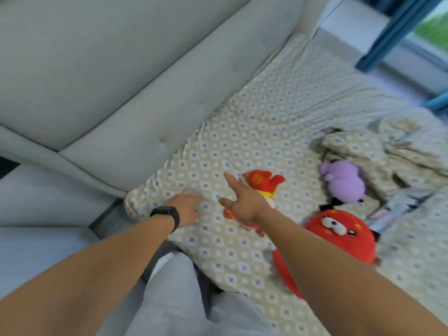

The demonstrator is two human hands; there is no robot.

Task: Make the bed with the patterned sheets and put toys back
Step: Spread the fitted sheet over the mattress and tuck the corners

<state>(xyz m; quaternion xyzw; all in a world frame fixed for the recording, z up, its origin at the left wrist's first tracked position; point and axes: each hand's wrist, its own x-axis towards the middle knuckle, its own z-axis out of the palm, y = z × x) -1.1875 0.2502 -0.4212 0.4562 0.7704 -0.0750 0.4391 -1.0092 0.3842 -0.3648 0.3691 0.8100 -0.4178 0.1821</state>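
The beige patterned sheet (257, 132) covers the mattress up to the headboard. My left hand (186, 208), with a black wristband, presses flat on the sheet near the bed's corner. My right hand (242, 197) stretches out with straight fingers above the sheet, in front of a small red doll (263, 181) that lies partly hidden behind it. A big round red plush (344, 235) lies to the right under my forearm. A purple plush (344, 180) rests beside a crumpled patterned blanket (388, 151).
The padded grey headboard (121, 69) rises along the left of the bed. Pale floor (36, 238) shows beside the bed's corner. Blue curtains (397, 32) and a window are at the upper right. My grey trouser leg (179, 299) is at the bed's edge.
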